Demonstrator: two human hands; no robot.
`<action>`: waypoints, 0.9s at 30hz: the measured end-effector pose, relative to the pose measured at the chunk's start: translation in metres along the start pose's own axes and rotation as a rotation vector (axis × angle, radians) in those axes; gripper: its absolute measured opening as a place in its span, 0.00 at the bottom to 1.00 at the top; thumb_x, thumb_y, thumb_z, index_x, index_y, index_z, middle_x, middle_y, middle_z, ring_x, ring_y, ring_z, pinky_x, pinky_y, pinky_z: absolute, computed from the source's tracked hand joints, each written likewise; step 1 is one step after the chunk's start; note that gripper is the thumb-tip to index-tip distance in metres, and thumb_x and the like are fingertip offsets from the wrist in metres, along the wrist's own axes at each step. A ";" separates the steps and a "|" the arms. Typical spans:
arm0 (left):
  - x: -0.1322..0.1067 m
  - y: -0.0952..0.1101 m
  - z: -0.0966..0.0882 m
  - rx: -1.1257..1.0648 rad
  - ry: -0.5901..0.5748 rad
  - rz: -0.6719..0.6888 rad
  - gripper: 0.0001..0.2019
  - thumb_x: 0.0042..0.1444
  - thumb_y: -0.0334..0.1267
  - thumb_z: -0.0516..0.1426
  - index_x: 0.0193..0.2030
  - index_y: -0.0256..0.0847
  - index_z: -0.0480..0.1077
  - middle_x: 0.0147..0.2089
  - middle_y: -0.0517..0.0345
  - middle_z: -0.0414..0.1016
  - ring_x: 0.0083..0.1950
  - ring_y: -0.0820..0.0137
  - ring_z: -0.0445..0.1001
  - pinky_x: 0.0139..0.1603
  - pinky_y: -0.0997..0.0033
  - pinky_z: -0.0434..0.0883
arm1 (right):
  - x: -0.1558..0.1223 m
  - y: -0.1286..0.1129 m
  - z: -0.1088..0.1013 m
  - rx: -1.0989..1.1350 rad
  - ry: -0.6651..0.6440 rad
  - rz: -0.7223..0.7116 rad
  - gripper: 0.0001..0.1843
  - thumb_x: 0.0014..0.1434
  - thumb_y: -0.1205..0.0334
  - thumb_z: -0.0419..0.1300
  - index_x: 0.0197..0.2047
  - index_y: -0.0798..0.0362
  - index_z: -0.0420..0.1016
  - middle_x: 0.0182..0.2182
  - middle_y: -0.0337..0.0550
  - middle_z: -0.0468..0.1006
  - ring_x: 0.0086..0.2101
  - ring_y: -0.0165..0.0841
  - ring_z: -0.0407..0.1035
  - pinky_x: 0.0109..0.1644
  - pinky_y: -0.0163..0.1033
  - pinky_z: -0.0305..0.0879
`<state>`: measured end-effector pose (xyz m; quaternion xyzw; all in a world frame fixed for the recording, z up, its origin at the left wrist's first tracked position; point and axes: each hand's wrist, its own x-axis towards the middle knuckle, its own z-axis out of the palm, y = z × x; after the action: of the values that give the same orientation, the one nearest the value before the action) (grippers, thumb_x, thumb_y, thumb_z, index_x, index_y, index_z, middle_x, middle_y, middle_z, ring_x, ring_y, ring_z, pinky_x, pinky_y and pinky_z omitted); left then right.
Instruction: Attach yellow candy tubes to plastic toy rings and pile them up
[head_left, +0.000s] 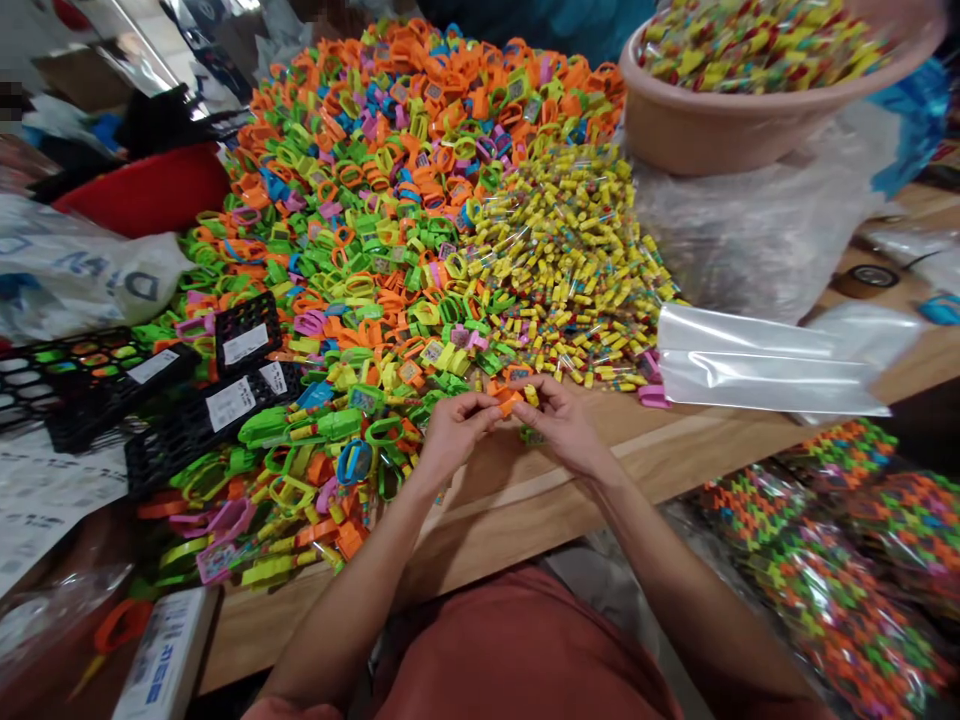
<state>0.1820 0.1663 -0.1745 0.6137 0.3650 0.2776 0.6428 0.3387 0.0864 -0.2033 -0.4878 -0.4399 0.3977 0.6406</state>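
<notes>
On my feed the left hand (457,432) and right hand (562,425) sit close together, just above the wooden table (480,520). Both are partly closed, their fingers curled inward, and between their fingertips they pinch a small orange piece (508,401). A yellow tube (531,395) shows right beside the right hand's fingertips, but I can't tell whether that hand has hold of it. A small green item (532,436) lies on the table just under the right hand. The hands are at the front edge of a large heap of plastic toy watches (390,210) in orange, green and yellow, with loose yellow candy tubes (566,265) piled against its right side. Left of the hands, black crates (202,425) with white labels rest on the heap's edge. To the right are flat clear bags (765,360), and behind them a pink basin (720,130) full of yellow tubes. Filled packs of colourful goods (847,570) lie below the table's right side, beyond the hands' reach on my screen.
</notes>
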 end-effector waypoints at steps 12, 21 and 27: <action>-0.011 -0.005 0.009 -0.038 0.065 -0.050 0.15 0.53 0.49 0.64 0.32 0.38 0.71 0.26 0.62 0.70 0.21 0.79 0.61 0.21 0.78 0.55 | -0.004 0.004 0.012 0.000 0.016 0.027 0.24 0.60 0.43 0.70 0.50 0.50 0.76 0.45 0.43 0.78 0.43 0.35 0.71 0.49 0.40 0.70; -0.016 -0.010 0.011 0.031 0.195 0.110 0.14 0.62 0.48 0.59 0.32 0.41 0.65 0.28 0.62 0.66 0.30 0.75 0.63 0.32 0.76 0.62 | -0.022 -0.007 0.009 -0.047 0.121 0.049 0.24 0.67 0.40 0.61 0.54 0.51 0.73 0.42 0.43 0.76 0.36 0.31 0.70 0.41 0.37 0.71; -0.018 -0.012 0.014 -0.215 0.179 0.005 0.19 0.55 0.54 0.65 0.33 0.39 0.67 0.29 0.61 0.71 0.26 0.78 0.61 0.26 0.77 0.59 | -0.034 0.001 0.013 -0.073 0.067 0.087 0.21 0.65 0.42 0.64 0.47 0.52 0.73 0.37 0.42 0.76 0.34 0.32 0.70 0.40 0.37 0.69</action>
<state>0.1822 0.1427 -0.1848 0.5147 0.3876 0.3703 0.6691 0.3166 0.0587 -0.2088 -0.5427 -0.4106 0.3924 0.6188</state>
